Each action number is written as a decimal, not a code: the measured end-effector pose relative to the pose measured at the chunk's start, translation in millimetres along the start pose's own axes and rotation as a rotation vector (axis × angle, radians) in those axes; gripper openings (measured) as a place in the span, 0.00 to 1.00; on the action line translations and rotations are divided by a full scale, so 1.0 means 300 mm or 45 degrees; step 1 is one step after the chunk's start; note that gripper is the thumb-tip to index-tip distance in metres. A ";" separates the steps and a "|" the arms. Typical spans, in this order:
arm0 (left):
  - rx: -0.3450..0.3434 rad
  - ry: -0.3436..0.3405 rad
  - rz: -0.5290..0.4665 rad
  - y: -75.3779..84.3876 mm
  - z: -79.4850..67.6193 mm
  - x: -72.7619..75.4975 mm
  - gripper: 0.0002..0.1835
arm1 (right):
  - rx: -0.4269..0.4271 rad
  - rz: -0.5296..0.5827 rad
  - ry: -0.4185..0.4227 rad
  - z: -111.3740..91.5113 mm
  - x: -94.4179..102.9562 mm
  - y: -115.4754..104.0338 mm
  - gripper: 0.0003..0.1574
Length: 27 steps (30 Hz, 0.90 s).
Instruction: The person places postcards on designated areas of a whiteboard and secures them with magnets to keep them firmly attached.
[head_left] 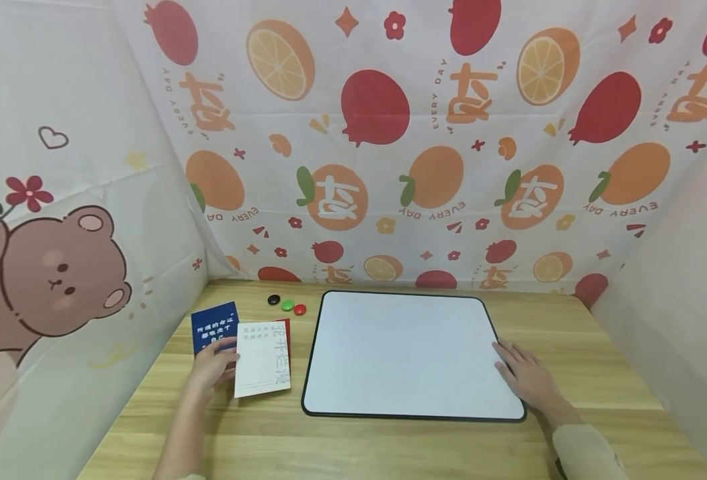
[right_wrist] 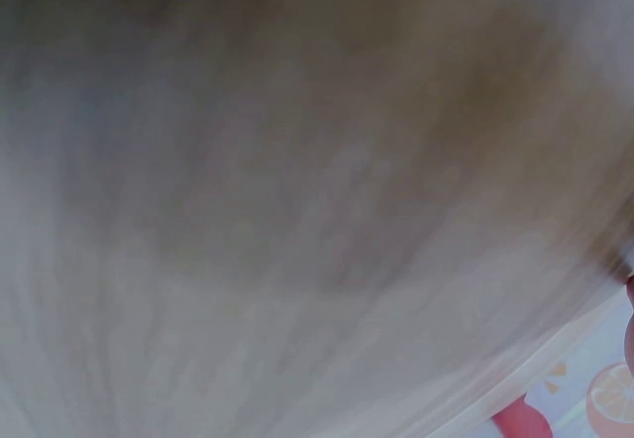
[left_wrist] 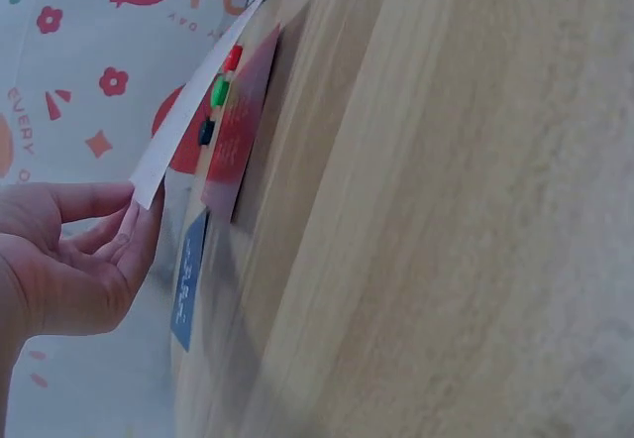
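Observation:
Between thumb and fingers my left hand [head_left: 211, 365] pinches the left edge of a white card [head_left: 262, 370] with grey printed characters. In the left wrist view the white card [left_wrist: 183, 121] is held tilted above the table. Under it lies a red card [left_wrist: 240, 136], mostly covered in the head view. A dark blue card [head_left: 214, 321] with white writing lies just beyond my left hand. My right hand [head_left: 527, 375] rests with extended fingers at the right edge of a whiteboard [head_left: 401, 353] with a black rim. The right wrist view is blurred and hardly shows the hand.
Black [head_left: 273, 300], green [head_left: 287, 305] and red [head_left: 300, 309] round magnets lie behind the cards, left of the whiteboard. All stand on a wooden table [head_left: 353, 450]. Printed cloth [head_left: 377, 160] hangs behind the table, with pale cloth walls at both sides.

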<state>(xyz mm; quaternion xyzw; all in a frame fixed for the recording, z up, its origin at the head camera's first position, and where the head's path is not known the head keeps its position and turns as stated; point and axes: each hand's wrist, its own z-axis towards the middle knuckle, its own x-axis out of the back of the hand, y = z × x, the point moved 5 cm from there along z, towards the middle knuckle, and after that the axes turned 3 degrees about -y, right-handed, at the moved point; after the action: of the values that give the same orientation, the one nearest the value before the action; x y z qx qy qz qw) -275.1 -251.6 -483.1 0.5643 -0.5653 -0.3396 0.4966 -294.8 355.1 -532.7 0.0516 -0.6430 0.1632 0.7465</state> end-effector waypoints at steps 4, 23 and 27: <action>-0.050 -0.029 0.018 0.022 -0.003 -0.024 0.27 | -0.003 0.004 0.006 -0.003 0.006 -0.006 0.30; -0.080 -0.079 0.061 0.072 -0.012 -0.162 0.24 | -0.019 -0.003 -0.022 -0.001 0.009 -0.011 0.30; -0.075 -0.120 0.047 0.078 -0.017 -0.185 0.24 | -0.021 0.005 -0.031 -0.002 0.012 -0.013 0.31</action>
<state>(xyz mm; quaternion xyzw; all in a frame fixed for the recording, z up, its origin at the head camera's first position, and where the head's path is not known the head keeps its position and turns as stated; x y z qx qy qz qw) -284.5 -193.5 -469.4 0.5223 -0.5882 -0.3731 0.4920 -292.6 352.4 -528.8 0.0462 -0.6534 0.1588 0.7387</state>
